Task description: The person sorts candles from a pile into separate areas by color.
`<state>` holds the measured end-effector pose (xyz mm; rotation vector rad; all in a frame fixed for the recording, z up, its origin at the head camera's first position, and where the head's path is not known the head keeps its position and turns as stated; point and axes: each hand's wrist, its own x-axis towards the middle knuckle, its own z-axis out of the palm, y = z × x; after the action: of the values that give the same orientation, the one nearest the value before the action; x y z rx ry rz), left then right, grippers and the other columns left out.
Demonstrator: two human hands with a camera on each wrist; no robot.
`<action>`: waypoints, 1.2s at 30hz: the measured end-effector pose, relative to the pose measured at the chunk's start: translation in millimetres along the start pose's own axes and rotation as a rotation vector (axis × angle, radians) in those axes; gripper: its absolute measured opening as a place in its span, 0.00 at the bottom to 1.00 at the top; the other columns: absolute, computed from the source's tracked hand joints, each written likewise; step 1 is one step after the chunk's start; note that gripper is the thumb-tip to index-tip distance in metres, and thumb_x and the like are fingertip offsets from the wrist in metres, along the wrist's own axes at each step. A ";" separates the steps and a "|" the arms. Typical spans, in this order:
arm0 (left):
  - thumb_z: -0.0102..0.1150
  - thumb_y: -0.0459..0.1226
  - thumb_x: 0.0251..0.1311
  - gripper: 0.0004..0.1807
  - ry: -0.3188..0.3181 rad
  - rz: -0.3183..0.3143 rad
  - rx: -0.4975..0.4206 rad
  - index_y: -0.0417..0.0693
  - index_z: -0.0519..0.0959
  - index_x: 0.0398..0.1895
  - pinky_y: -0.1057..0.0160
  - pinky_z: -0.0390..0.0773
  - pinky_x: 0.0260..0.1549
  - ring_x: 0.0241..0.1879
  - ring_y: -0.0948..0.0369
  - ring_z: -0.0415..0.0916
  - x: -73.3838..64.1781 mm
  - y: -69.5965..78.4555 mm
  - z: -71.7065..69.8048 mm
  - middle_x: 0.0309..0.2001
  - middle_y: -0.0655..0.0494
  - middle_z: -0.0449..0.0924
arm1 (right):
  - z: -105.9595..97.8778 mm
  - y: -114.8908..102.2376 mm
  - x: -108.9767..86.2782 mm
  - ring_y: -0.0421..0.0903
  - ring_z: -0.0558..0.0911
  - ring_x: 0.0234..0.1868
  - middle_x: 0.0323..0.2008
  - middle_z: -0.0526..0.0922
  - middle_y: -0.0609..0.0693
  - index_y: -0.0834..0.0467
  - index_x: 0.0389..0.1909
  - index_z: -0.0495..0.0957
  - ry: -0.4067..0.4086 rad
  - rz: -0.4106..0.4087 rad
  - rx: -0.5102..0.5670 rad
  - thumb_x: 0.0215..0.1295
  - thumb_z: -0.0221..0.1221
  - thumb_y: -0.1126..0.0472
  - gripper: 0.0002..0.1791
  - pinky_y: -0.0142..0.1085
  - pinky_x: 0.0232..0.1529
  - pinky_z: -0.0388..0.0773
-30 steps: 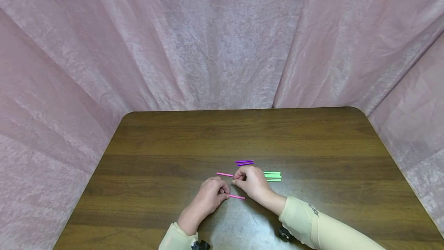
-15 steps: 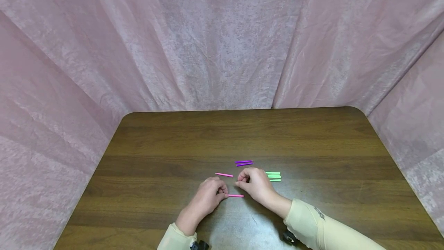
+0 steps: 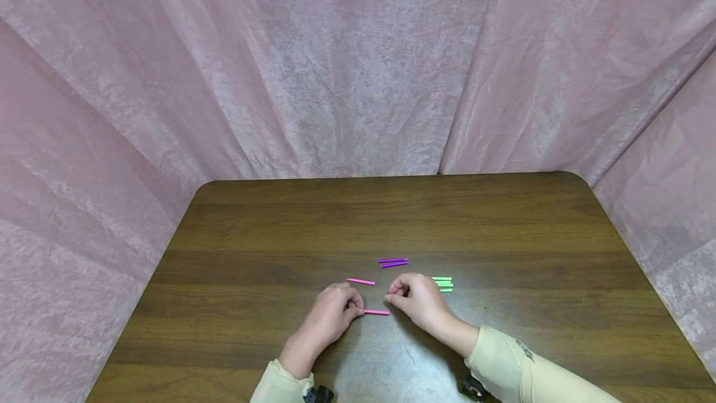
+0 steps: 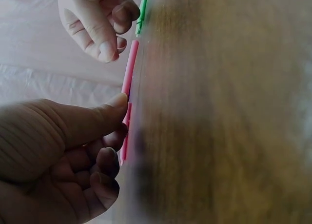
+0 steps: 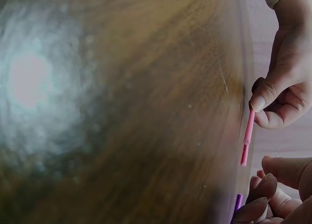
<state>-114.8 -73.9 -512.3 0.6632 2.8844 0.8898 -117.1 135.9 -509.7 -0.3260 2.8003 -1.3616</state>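
Observation:
My left hand (image 3: 330, 313) pinches one end of a slim pink stick (image 3: 377, 312) between thumb and fingers. The stick's other end points right, low over the table. My right hand (image 3: 419, 300) is just right of it, fingers loosely bent, thumb near the fingertips, with nothing visible between them. Beyond the left hand lies a second pink stick (image 3: 361, 282); in the left wrist view it shows as a pink piece (image 4: 125, 141) behind the fingers. Several green sticks (image 3: 444, 284) lie behind the right hand, partly covered by it. Two purple sticks (image 3: 394, 263) lie farther back.
The wooden table (image 3: 268, 229) has rounded far corners. Pink velvet curtains (image 3: 358, 67) hang behind it and along both sides. A bright reflection (image 5: 30, 80) shows on the tabletop in the right wrist view. Both wrists carry small black cameras (image 3: 317, 394).
My left hand has shifted slightly left and away from me, turning the pink stick nearly level. My right hand has drawn right and a little nearer, covering more of the green sticks.

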 end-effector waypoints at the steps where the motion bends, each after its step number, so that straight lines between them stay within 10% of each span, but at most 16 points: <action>1: 0.72 0.34 0.49 0.10 0.002 0.000 0.000 0.54 0.79 0.20 0.66 0.70 0.31 0.27 0.68 0.68 0.2 0.0 -0.3 0.24 0.67 0.71 | -0.2 0.0 -0.2 0.33 0.72 0.24 0.19 0.76 0.36 0.51 0.21 0.80 -0.003 0.003 -0.001 0.49 0.72 0.63 0.09 0.30 0.30 0.71; 36: 0.72 0.30 0.48 0.11 0.093 0.022 -0.036 0.52 0.79 0.20 0.67 0.69 0.28 0.24 0.68 0.68 2.4 -10.3 -9.1 0.22 0.66 0.69 | -6.8 4.5 -13.6 0.33 0.72 0.24 0.21 0.77 0.37 0.51 0.23 0.80 -0.045 0.028 0.041 0.50 0.71 0.62 0.08 0.30 0.31 0.70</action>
<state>-122.5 -85.4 -510.2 0.6696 2.9393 0.9989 -105.3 146.5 -510.1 -0.3105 2.7267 -1.3856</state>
